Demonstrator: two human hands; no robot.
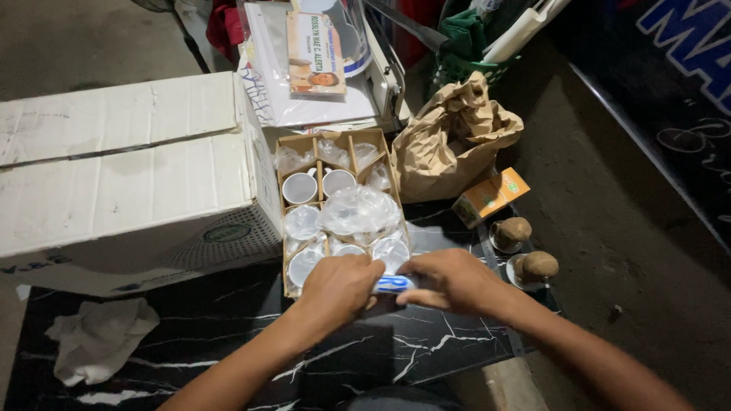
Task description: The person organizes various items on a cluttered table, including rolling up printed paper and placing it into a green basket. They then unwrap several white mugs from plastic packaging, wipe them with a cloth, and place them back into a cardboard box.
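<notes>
I see both hands closed on one small white-and-blue object [394,285], held between them just above the near edge of the divided cardboard box [294,144]. Left hand [340,288] clenches its left end, right hand [455,280] pinches the right end with fingertips. Mostly hidden by the fingers; I can't tell if it's a tape roll, a tube or a wrapped piece.

Handling, my read: small and light, one-hand weight. The glossy surface is probably a bit slippery, so grip across the ends as now, not on the middle band.

The box contents just beyond the hands are the fragile part: white ceramic cups [299,187] under thin clear plastic wrap [359,209]. The cups are stiff, smooth and chip-prone; the wrap is soft and slides. Take a cup by its body or handle, never by the wrap.

Counts:
- cups: two clearly bare, several more under plastic, exact number unreadable
- round brown lumps on small dishes [539,266], right of the right hand: two
- small orange carton [489,196], beyond those: one
- crumpled brown paper bag [454,137]: one
- large white carton [126,164], left and beyond the left hand: one
- crumpled white cloth [97,339], left of the left forearm: one
</notes>
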